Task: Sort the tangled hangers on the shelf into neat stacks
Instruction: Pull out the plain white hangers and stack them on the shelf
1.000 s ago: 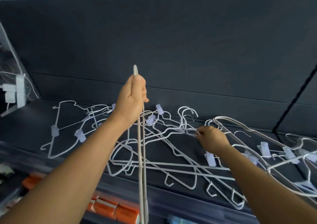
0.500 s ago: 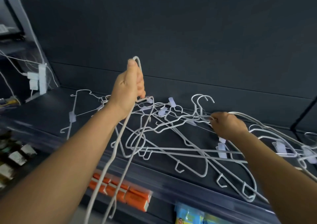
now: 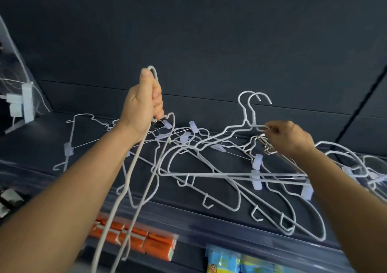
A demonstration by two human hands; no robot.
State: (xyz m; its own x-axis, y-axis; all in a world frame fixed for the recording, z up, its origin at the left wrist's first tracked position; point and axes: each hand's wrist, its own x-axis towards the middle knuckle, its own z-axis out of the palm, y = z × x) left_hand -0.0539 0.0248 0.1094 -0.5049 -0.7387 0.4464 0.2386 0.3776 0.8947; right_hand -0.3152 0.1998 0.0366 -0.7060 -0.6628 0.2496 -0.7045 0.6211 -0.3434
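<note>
1. My left hand (image 3: 144, 105) is gripping a lifted white hanger (image 3: 134, 168) by its hook, fingers clamped.
2. My right hand (image 3: 290, 136) is pinching a hanger neck in the tangled pile (image 3: 219, 168) on the shelf (image 3: 31, 147).
3. I am judging the hangers light, stiff and snag-prone; necks are offering the surest hold.

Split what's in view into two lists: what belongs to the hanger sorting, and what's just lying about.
Job:
- left hand gripping lifted hangers
- right hand pinching a hanger in the tangled pile
- shelf

Lying about:
- orange packs
- blue packets
- white plug block
</note>
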